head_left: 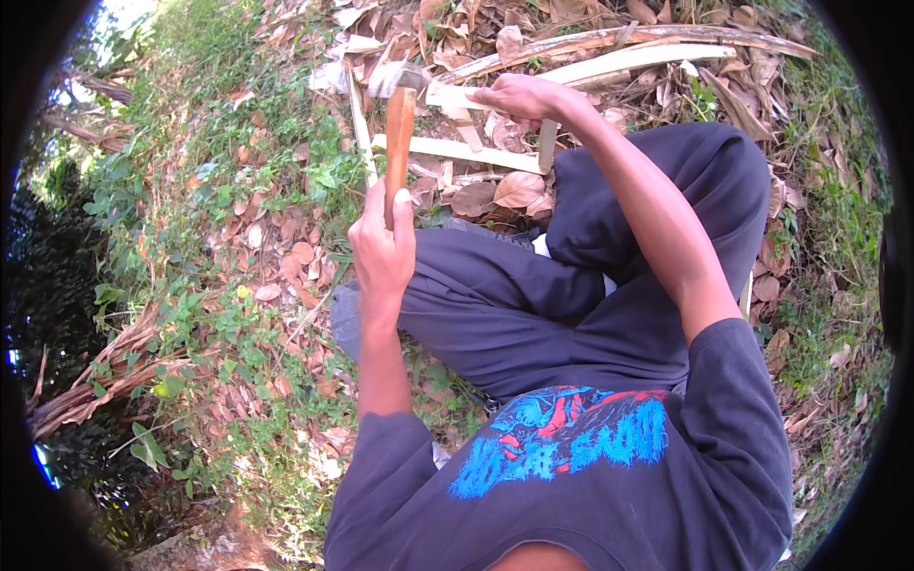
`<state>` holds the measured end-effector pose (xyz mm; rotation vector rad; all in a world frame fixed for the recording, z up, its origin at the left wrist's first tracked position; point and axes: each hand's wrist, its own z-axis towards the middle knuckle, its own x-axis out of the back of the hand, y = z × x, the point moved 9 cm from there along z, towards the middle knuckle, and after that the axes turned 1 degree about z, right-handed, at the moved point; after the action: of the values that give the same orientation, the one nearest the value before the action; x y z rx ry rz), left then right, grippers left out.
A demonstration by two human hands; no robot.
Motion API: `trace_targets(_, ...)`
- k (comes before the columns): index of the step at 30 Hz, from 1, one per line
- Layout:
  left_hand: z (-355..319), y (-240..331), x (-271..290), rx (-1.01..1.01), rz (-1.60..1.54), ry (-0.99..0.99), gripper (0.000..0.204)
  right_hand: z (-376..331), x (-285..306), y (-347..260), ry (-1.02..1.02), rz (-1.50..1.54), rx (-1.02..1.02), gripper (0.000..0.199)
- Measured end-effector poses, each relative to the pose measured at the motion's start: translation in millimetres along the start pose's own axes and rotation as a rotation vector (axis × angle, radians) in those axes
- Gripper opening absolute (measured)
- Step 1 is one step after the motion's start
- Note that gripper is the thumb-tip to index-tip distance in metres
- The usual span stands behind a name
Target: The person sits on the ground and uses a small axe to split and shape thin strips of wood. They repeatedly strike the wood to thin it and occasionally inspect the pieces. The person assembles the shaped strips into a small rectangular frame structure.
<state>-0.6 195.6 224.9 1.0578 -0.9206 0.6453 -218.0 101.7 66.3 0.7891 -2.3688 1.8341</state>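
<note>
My left hand (383,246) is closed round the wooden handle of a hammer (401,133), thumb along the shaft. The hammer stands with its metal head at the far end, blurred on its left side. My right hand (526,99) is closed on a pale wood strip (449,96), close to the right of the hammer head. Below this strip, short wood pieces (547,146) run toward a longer pale strip (466,152), in a rough frame shape. How they are joined, and whether my right fingers hold a nail, I cannot make out.
Long split wood pieces (647,59) lie at the far right on dry leaves. Another narrow strip (362,124) lies left of the hammer. My crossed legs (495,295) are just below the work. Green plants (190,285) and dry branches (105,390) are on the left.
</note>
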Motion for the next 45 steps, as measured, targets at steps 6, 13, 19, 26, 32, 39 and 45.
trace_targets(6,-1.1,-5.0,-8.7,0.066,-0.045,-0.038,0.032,-0.3,0.5,3.4,0.001,0.025,0.017,0.074)
trace_targets(13,-1.0,-7.7,-20.7,0.058,-0.121,-0.067,0.031,-4.4,0.2,-0.6,-0.017,0.023,0.012,0.073)
trace_targets(19,-5.1,-20.2,-16.7,0.179,-0.267,0.003,0.030,-5.3,0.3,1.6,-0.003,0.034,-0.007,0.069)
trace_targets(26,-10.9,-87.9,-49.5,0.515,-0.587,0.062,0.026,-10.2,2.5,1.6,-0.022,0.076,-0.011,0.060)
trace_targets(32,-1.7,-219.4,-96.2,0.798,-0.592,0.109,0.029,-31.6,22.8,-0.9,0.064,0.150,0.037,0.055)
trace_targets(39,25.3,-200.0,-106.8,0.613,0.480,0.095,0.058,-54.3,52.5,22.1,0.077,0.301,0.050,0.043)
trace_targets(45,34.6,-156.7,-180.0,0.609,-1.134,-0.185,0.081,-73.2,54.9,3.5,-0.005,0.708,0.201,0.039)
